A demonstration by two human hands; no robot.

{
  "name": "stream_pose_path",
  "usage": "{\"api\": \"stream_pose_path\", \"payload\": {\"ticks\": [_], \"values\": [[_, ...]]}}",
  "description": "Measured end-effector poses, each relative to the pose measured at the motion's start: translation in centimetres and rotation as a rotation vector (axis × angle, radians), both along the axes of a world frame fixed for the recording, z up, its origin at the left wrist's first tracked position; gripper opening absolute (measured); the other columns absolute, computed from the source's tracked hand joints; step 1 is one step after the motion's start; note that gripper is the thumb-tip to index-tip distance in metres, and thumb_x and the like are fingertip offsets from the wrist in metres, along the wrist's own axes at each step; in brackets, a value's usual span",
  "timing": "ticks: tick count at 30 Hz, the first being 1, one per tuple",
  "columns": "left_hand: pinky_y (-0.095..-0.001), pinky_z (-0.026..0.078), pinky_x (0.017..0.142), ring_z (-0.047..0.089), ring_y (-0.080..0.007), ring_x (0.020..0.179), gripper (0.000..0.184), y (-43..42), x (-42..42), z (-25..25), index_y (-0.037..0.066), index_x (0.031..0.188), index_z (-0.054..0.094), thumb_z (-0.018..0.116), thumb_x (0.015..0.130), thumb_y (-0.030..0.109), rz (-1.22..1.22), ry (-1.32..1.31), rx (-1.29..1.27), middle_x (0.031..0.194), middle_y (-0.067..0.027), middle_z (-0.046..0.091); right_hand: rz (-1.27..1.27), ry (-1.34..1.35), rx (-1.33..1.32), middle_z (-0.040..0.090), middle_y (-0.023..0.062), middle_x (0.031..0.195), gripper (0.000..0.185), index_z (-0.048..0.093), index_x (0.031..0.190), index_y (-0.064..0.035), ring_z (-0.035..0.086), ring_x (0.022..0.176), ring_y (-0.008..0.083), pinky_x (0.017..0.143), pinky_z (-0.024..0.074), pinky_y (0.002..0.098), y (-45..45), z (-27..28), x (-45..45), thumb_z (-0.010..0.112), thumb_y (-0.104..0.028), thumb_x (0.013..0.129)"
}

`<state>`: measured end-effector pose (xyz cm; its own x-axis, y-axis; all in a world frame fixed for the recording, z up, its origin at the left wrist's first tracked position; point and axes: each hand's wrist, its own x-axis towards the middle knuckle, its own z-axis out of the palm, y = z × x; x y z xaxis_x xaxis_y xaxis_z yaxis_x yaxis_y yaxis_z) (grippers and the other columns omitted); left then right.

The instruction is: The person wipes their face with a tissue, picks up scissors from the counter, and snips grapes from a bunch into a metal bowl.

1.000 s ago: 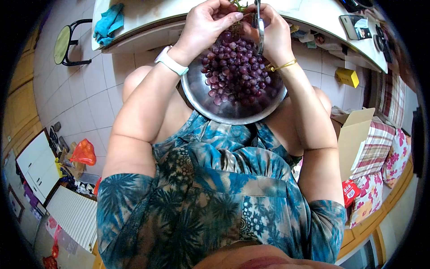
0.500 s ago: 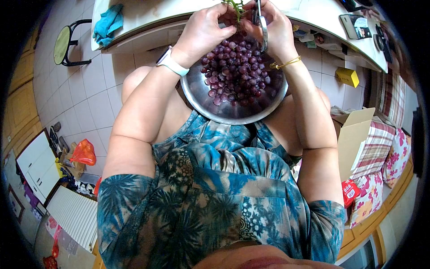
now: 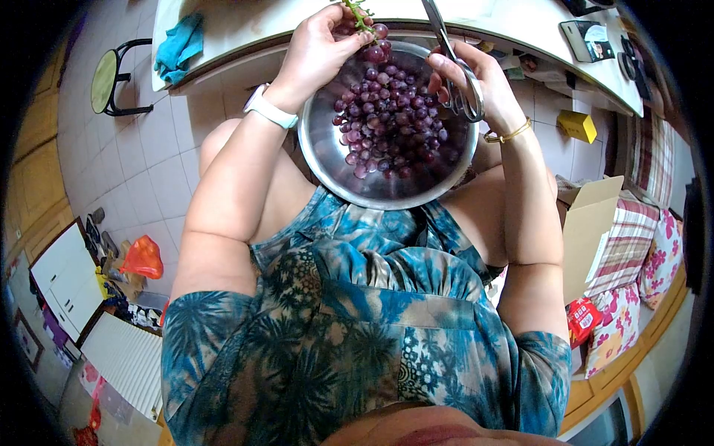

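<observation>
A metal bowl [image 3: 323, 160] rests on my lap with many loose purple grapes [image 3: 390, 123] in it. Above its upper left rim, my left hand [image 3: 320, 52] pinches the green stem [image 3: 358, 13] of a small bunch, from which several grapes [image 3: 378, 50] hang. Over the bowl's upper right side is my right hand [image 3: 480, 78], its fingers around the handles of metal scissors [image 3: 470, 93]. The blades point up and away, toward the table, apart from the bunch.
The white table [image 3: 253, 16] runs across the top, bearing a teal cloth [image 3: 178, 48] and a phone [image 3: 587, 41]. A round stool [image 3: 105, 80] stands at the left. On the right are a yellow box [image 3: 576, 126] and a cardboard box [image 3: 591, 230].
My hands have moved apart. The left went up and left with the bunch; the right moved right and down with the scissors, uncovering more of the bowl.
</observation>
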<state>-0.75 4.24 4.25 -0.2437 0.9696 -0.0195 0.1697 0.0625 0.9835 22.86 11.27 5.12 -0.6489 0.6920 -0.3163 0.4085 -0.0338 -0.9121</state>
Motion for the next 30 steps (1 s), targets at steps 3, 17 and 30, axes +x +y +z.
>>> {"api": "stream_pose_path", "payload": {"ticks": [3,17,30], "values": [[-0.0256,0.052,0.076,0.063,-0.0116,0.082,0.010,0.0,0.1,-0.5,0.000,0.098,0.062,0.070,0.092,0.002,-0.018,-0.130,-0.009,0.092,-0.0061,0.069,-0.015,-0.026,0.028,0.067,0.0024,0.074,0.035,0.067,0.106,-0.0051,0.063,0.068,0.0093,0.062,0.0497,0.0229,0.3,-0.5,0.4,0.072,-0.038,0.094],[-0.0259,0.053,0.078,0.064,-0.0116,0.087,0.007,0.2,-0.7,-1.0,0.001,0.099,0.061,0.067,0.096,0.004,-0.086,-0.187,-0.002,0.094,-0.0050,0.068,-0.127,-0.652,0.696,0.074,0.0108,0.086,0.045,0.063,0.128,-0.0052,0.067,0.071,0.0120,0.058,0.0511,0.0289,13.3,-1.2,6.6,0.071,-0.034,0.095],[-0.0294,0.058,0.083,0.072,-0.0159,0.091,0.021,-0.1,-0.7,-2.0,-0.001,0.108,0.067,0.072,0.091,0.010,-0.077,0.174,0.113,0.099,-0.0089,0.073,-0.075,-0.863,1.058,0.073,0.0195,0.107,0.037,0.065,0.123,-0.0133,0.068,0.102,0.0384,0.086,0.0534,0.0458,20.1,-6.1,5.5,0.067,-0.032,0.091]]}}
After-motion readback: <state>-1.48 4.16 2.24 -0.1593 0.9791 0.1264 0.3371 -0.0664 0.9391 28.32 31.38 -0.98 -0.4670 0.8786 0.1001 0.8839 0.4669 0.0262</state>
